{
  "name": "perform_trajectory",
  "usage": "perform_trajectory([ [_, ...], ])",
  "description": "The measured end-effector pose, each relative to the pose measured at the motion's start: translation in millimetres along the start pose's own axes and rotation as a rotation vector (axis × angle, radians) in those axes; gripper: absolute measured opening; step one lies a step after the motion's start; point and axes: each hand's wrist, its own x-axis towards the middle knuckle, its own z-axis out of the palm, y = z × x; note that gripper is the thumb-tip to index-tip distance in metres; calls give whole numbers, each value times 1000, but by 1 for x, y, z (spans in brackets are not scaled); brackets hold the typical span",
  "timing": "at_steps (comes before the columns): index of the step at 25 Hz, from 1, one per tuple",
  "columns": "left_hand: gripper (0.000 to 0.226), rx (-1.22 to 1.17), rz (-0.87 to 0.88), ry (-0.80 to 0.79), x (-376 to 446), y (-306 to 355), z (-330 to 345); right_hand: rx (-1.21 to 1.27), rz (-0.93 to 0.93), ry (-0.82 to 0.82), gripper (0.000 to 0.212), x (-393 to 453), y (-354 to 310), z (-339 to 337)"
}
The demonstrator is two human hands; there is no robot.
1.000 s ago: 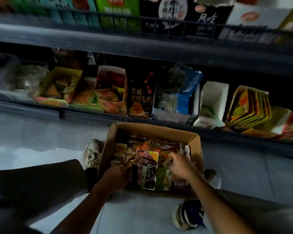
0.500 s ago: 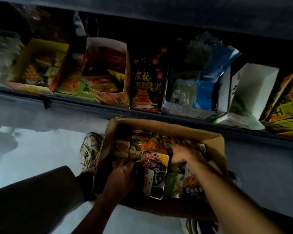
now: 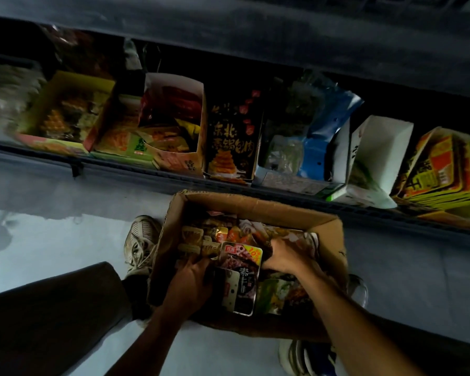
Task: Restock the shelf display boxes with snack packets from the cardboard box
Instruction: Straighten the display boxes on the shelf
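Both hands work inside the cardboard box [image 3: 258, 206] on the floor, just below the shelf's display boxes [image 3: 174, 126]. Left hand [image 3: 189, 283] closes on the dark snack packet [image 3: 240, 278]; right hand [image 3: 285, 257] is buried among loose packets — its grasp cannot be told. Risk: slick packets, dim light — a mixed handful could spill or land in the wrong display box.

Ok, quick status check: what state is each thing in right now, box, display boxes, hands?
cardboard box: open on the floor, packets piled inside.
left hand: in the box, gripping the dark snack packet.
right hand: in the box, fingers dug among the packets; grip unclear.
red display box: open-topped, partly filled.
yellow display box: open, holding packets.
white display box: open, nearly empty.
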Motion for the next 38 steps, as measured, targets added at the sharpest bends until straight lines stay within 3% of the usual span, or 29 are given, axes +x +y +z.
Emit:
perform_trajectory([
  [2, 52, 4, -28, -25, -2, 5, 0, 360, 55, -130, 73, -11, -3, -2],
  [4, 60, 9, -44, -38, -5, 5, 1, 697, 32, -192, 81, -23, -5, -7],
  [6, 70, -6, -25, -50, -7, 3, 3, 649, 12, -120, 90, -37, -13, 1],
  [9, 69, -1, -28, -61, -9, 8, 0, 177, -51, 126, 104, -56, -34, 27],
  [11, 73, 43, -65, -21, -9, 10, -1, 295, -57, 164, 104, -55, -38, 45],
  [14, 76, 44, -116, 36, -6, 6, 3, 688, -10, 52, 97, -47, -38, 51],
  [17, 70, -130, -138, 138, -3, 8, -1, 524, 7, 37, 104, -49, -55, 67],
  [22, 49, -364, -230, 293, -9, 22, -16, 495, 60, 100, 71, -41, -69, 89],
  [25, 64, -381, -128, 311, -12, 28, -21, 571, -6, 106, 49, -43, -65, 79],
  [30, 67, -509, -126, 300, -11, 34, -25, 483, -153, 383, 20, -66, -41, 9],
  [33, 45, -418, -148, 198, -12, 45, -25, 317, -188, 464, 21, -94, -25, -21],
  [36, 23, -304, -158, 248, -17, 57, -21, 241, -235, 538, 29, -122, -15, -38],
  [38, 11, -426, -181, 317, -23, 71, -30, 269, -274, 526, 27, -143, -12, -55],
])
